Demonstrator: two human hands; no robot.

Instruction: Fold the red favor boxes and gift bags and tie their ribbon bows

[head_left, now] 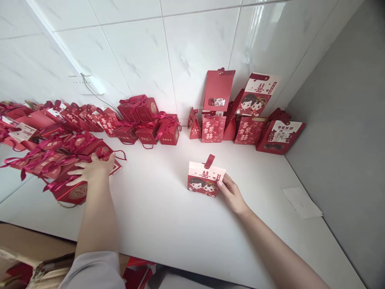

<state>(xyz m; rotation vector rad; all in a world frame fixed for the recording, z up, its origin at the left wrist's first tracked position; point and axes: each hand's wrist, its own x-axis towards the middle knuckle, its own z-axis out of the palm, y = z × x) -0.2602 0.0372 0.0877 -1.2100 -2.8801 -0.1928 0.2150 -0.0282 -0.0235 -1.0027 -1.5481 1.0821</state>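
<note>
1. Many red ribboned boxes [49, 168] crowd the left of the white table [156, 224], their bows and tails overlapping; behind them, a row of red packets [72, 116] leans along the tiled wall [132, 44].
2. Above that row, a wall socket [94, 87] has a pale cable running down toward the boxes.
3. The left hand [95, 168] lies over the right side of the ribboned boxes, fingers spread wide; whether it presses on them, I cannot tell.
4. Just beyond, near the wall, more bow-tied boxes [136, 108] stand, some stacked.
5. Mid-table, a white-and-red box [204, 182] printed with a cartoon couple is upright, its red strap [209, 161] sticking up; whether its base touches the table is unclear.
6. The right hand [233, 194] pinches that box at its right edge, thumb in front, fingers behind.
7. Against the wall behind it, similar boxes [212, 130] stand in a group, two raised above the others.
8. Farthest right, a white paper [302, 202] lies beside the grey partition [343, 120].
</note>
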